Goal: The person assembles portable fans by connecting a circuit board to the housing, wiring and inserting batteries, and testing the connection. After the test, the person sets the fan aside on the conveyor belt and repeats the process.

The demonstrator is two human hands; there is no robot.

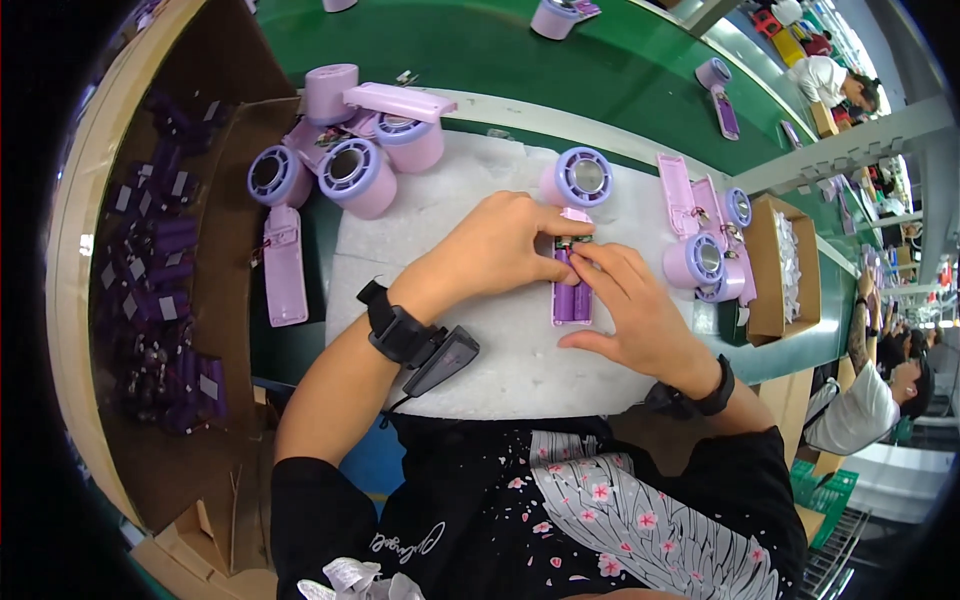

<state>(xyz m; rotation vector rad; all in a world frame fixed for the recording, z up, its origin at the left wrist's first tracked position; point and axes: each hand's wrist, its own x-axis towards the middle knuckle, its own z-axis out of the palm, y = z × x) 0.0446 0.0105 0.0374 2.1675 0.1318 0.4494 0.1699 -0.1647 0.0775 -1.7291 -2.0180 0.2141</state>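
On the white padded sheet [480, 360] lies a pink handheld device whose round head [583, 178] with a lilac ring points away from me. Its opened handle [573, 322] reaches toward me, and a purple battery pack [573, 300] sits inside it. My left hand [505, 240] is closed at the handle's upper part, thumb and index finger on either side near the small circuit board [572, 242]. The fingertips of my right hand [635, 310] rest at the top of the battery pack, its thumb stretched apart. Fine wiring under the fingertips is partly hidden.
More opened pink devices [357, 178] stand at the left and others [695, 260] at the right. A cardboard box [230, 270] of purple battery packs is far left; a small carton [768, 275] of white pieces sits right. Beyond runs a green conveyor [440, 50]. Other people work at right.
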